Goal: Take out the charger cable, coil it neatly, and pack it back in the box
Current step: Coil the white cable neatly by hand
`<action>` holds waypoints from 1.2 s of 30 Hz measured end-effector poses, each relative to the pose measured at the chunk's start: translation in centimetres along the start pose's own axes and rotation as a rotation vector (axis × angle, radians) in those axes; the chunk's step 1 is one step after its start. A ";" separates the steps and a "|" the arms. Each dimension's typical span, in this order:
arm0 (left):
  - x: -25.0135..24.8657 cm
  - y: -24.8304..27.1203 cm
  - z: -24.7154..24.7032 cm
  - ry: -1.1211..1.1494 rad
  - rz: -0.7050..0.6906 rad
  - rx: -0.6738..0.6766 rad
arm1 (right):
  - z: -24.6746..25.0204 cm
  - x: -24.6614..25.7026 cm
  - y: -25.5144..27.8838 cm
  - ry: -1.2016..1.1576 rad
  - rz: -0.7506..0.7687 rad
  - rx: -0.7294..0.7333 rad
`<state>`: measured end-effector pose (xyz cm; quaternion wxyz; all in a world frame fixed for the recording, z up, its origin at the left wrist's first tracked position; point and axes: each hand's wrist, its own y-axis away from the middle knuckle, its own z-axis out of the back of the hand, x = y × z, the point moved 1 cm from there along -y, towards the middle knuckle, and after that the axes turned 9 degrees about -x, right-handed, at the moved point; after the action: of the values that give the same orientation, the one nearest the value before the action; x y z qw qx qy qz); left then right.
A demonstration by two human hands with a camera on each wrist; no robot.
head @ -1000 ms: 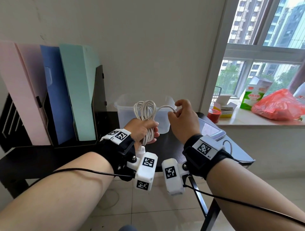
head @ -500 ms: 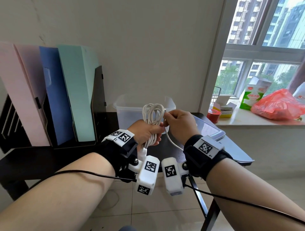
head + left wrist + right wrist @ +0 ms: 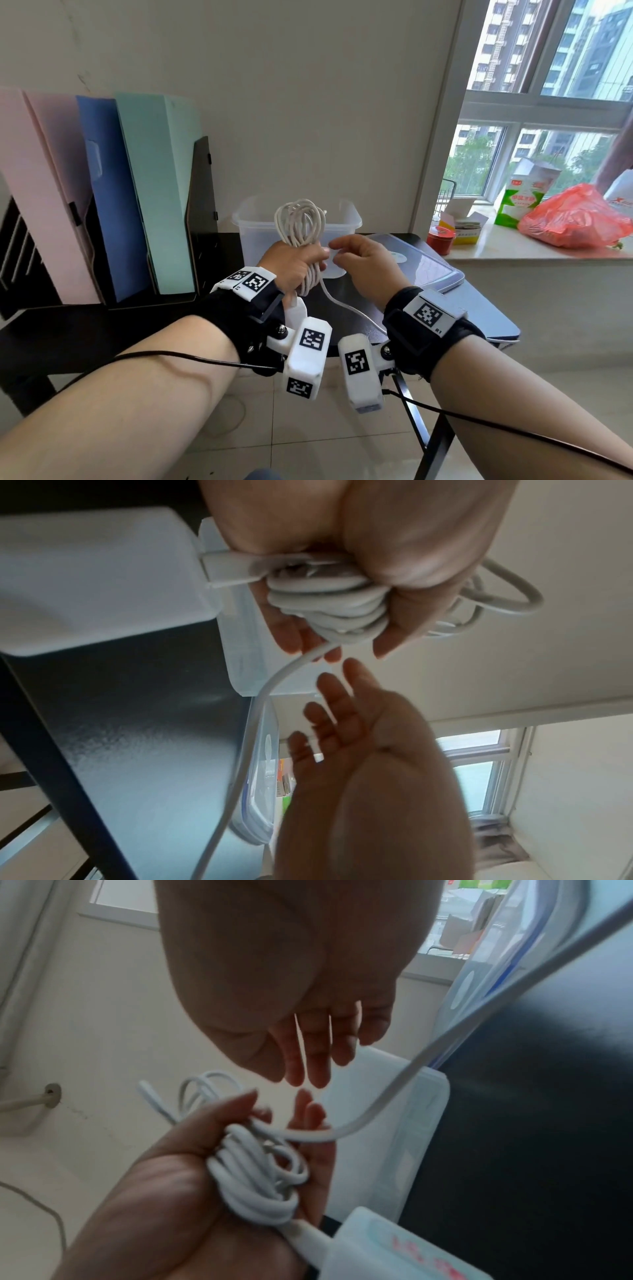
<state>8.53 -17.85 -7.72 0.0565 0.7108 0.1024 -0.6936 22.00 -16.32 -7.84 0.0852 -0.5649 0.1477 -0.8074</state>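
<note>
My left hand [image 3: 298, 263] grips a bundle of white charger cable [image 3: 301, 226] coiled in several loops, held upright in front of the clear plastic box [image 3: 349, 219]. The left wrist view shows the coil [image 3: 329, 601] clamped in the fist, with the white charger block [image 3: 95, 574] hanging below it. A loose strand [image 3: 346, 305] trails from the coil down toward the table edge. My right hand [image 3: 356, 257] hovers just right of the coil with fingers extended and holds nothing; the right wrist view shows its fingers [image 3: 308, 1053] straight above the coil [image 3: 260, 1172].
The box's lid [image 3: 424, 267] lies on the black table [image 3: 102, 329] to the right of the box. A file rack with pink, blue and green folders [image 3: 102, 192] stands at the left. On the windowsill sit a red bag [image 3: 579, 219], a carton [image 3: 524, 198] and a small red tin [image 3: 440, 240].
My right hand let go of the cable strand it was pinching and opened beside the coil. The left hand keeps its grip and has shifted slightly.
</note>
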 end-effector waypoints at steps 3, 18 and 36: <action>-0.3 -0.4 0.2 0.139 -0.006 -0.040 | 0.3 -1.1 0.4 -0.014 -0.066 0.129; -0.8 -2.0 2.4 0.102 -0.092 -0.182 | 2.1 -1.6 1.5 0.463 0.148 0.253; -1.0 0.0 1.2 -0.221 -0.127 0.198 | 2.6 2.1 0.0 0.254 0.273 -0.117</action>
<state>7.30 -18.21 -6.78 -0.0468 0.6243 0.0713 -0.7765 23.70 -17.35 -5.13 0.1414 -0.4373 0.2792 -0.8431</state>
